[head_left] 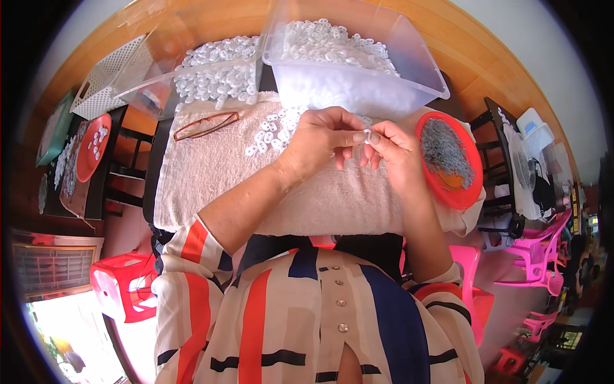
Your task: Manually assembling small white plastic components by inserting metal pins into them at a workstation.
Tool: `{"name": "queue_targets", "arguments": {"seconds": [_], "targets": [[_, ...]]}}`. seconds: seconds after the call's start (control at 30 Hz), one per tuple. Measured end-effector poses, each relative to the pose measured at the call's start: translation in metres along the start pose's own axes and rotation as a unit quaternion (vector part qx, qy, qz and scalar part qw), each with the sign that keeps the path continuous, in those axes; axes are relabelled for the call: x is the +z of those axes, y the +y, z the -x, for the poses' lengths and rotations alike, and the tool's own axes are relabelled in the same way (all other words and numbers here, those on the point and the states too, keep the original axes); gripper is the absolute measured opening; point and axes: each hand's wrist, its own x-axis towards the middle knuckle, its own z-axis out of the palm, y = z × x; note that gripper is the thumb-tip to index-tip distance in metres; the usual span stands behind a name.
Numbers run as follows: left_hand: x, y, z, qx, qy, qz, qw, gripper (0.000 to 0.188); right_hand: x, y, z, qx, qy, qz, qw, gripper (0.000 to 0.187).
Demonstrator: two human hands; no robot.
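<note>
My left hand point(318, 142) and my right hand point(396, 148) meet over the towel, thumbs and fingers pinched together. Between the fingertips is a small white plastic piece point(367, 132), mostly covered by them. Any second part held against it is too small to make out. Just left of and behind my left hand, a loose pile of white oval plastic pieces with holes point(268, 136) lies on the pinkish towel point(217, 185). Beside my right hand stands a red bowl point(462, 200) holding many small grey, thin metal-looking parts point(444, 148).
Behind the towel stand two clear bins, a left one point(163, 61) and a right one point(358, 83), heaped with white pieces. Brown-framed glasses point(206, 125) lie at the towel's left. A side table at far left bears a red plate point(89, 160). Pink chairs point(537, 253) stand at right.
</note>
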Motion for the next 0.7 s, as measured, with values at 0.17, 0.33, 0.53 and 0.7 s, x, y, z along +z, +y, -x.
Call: {"name": "queue_targets", "arguments": {"seconds": [0.17,0.33,0.53,0.7], "targets": [[0.011,-0.004,0.008,0.025,-0.034,0.015,0.999,0.021,-0.004,-0.002,0.002,0.033,-0.022,-0.103,0.994,0.020],[0.017,-0.010,0.012,0.059,-0.027,0.011,0.998,0.018,-0.001,-0.005,0.007,0.081,-0.067,-0.239,0.965,0.023],[0.017,-0.018,0.010,0.098,-0.009,0.020,0.995,0.013,-0.001,-0.003,0.006,0.081,-0.077,-0.201,0.973,0.020],[0.018,-0.015,0.011,0.094,-0.022,0.046,0.994,0.008,0.001,0.002,0.006,0.068,-0.083,-0.233,0.966,0.020]]}}
